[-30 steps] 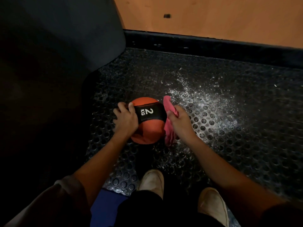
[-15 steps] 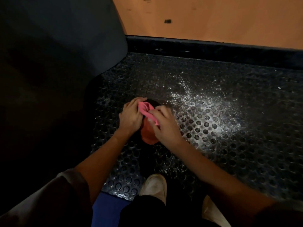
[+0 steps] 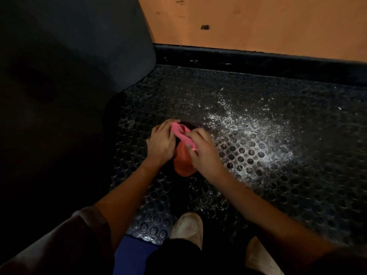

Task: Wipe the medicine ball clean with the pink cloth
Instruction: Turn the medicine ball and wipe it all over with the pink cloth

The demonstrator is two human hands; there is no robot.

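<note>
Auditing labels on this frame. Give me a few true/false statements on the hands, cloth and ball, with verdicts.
1. The right hand holds the pink cloth. True.
2. The cloth lies on the floor. False: it is against the top of the medicine ball.
3. The left hand rests on the ball. True.
4. The white powder lies left of the ball. False: it covers the studded mat to the ball's right.

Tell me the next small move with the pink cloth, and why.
Probably draw the right hand and pink cloth down over the medicine ball: the cloth sits bunched on top, the left hand holds the ball, the orange near side lies bare.
</note>
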